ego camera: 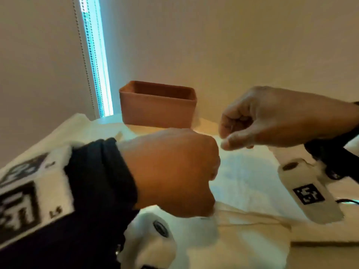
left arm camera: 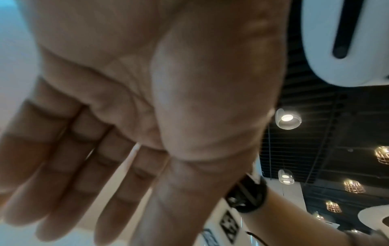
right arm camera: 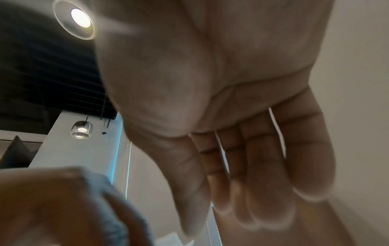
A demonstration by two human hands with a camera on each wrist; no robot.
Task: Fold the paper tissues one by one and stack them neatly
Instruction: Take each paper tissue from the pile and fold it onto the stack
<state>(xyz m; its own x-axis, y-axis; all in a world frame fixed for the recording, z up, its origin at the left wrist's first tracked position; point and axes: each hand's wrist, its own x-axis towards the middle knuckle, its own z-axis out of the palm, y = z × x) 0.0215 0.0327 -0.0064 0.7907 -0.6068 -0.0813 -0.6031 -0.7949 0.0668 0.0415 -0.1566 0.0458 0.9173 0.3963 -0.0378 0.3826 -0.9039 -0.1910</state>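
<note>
A white paper tissue (ego camera: 246, 181) lies spread flat on the table between my two hands. More pale sheets (ego camera: 252, 230) lie under it toward the near edge. My left hand (ego camera: 194, 171) hovers over the tissue's left side, back up, with its fingertips hidden in the head view. In the left wrist view the left hand (left arm camera: 126, 116) has loosely extended fingers and nothing in the palm. My right hand (ego camera: 227, 136) hangs above the tissue's far right corner, fingers loosely curled. In the right wrist view the right hand (right arm camera: 231, 149) is empty, and the left hand (right arm camera: 52, 208) shows blurred at the lower left.
A brown open-topped box (ego camera: 157, 109) stands at the back of the table against the wall. A window strip with a bead cord (ego camera: 95, 55) runs up the back left. A bare strip of table (ego camera: 330, 257) shows at the near right. White wrist cameras (ego camera: 308, 193) hang below both wrists.
</note>
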